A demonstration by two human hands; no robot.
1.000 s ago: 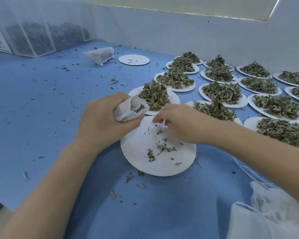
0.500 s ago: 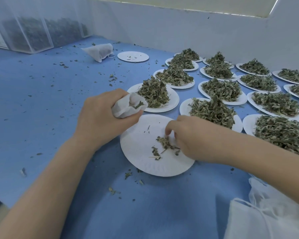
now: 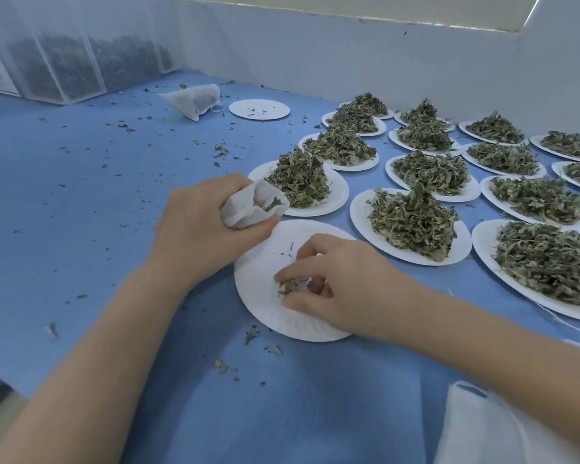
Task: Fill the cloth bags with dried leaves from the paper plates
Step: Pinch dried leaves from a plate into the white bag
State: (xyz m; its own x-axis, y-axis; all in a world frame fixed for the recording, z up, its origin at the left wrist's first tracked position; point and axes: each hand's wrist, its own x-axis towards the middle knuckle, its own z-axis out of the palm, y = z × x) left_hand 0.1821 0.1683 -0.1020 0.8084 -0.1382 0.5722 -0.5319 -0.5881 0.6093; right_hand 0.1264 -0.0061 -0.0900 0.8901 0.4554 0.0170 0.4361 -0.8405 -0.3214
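Observation:
My left hand (image 3: 198, 229) grips a small white cloth bag (image 3: 252, 207) with its mouth open toward the right; a few dried leaves show inside. Just below it lies a nearly bare white paper plate (image 3: 258, 286) on the blue table. My right hand (image 3: 332, 286) rests on that plate, fingers curled and pinching a small clump of dried leaves (image 3: 287, 287). Several paper plates heaped with dried leaves (image 3: 298, 177) stand to the right and behind.
A filled cloth bag (image 3: 195, 98) and an emptied plate (image 3: 259, 109) lie at the back. Clear bins of leaves (image 3: 64, 67) stand at the far left. Spare white bags (image 3: 503, 430) lie at the bottom right. Leaf crumbs litter the blue cloth (image 3: 81, 195).
My right hand has moved from near the bag's mouth down onto the plate and gathered the scattered leaves into a pinch. The left hand and bag stay almost still.

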